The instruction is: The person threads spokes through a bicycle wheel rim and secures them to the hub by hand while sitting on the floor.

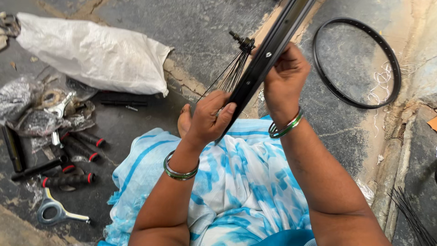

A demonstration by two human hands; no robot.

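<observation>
I am seeing no labels, signs or screens. Well off to the left of my left hand [210, 119] and a little above it, a big white woven sack [95, 53] is lying on its side on the ground, bulging and creased, its open mouth turning toward my hands. Farther left and lower, level with my left hand, a cluster of crumpled clear plastic bags [32, 109] is sitting on the ground, looking grey and shiny, with small metal parts showing through; what exactly they are holding I cannot tell.
</observation>
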